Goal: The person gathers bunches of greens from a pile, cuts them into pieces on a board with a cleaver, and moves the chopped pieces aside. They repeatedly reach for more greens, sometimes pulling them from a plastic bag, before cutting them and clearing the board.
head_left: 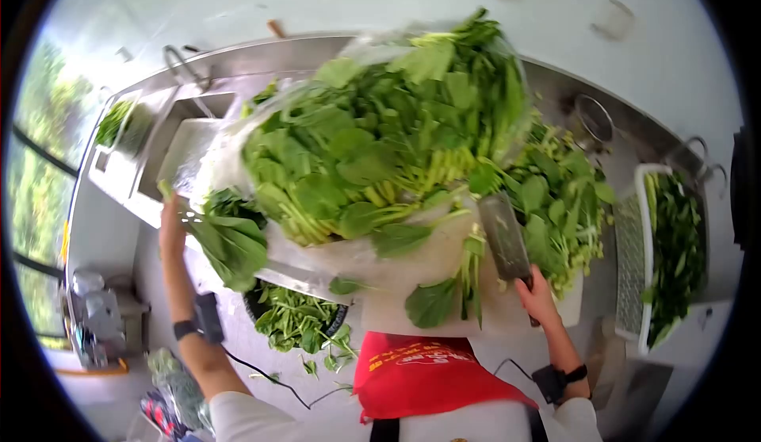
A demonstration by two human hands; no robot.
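My left hand (171,224) is closed around the stem end of a leafy green (230,248), held out at the left with its broad leaves hanging down to the right. In my right hand (541,298) is the handle of a cleaver (503,236), its wide blade pointing away from me over the white cutting board (428,319). Just left of the blade lie a few cut stems (472,267) and a loose leaf (432,303). Beyond the board, a large heap of leafy greens (357,141) rests on clear plastic. More chopped greens (555,212) are piled right of the cleaver.
A dark basin of cut greens (295,319) stands low at the front left, with scraps on the floor. At the left is a sink (151,164) with a faucet (186,69). A white basket of greens (646,267) sits at the right, a metal pot (593,121) behind.
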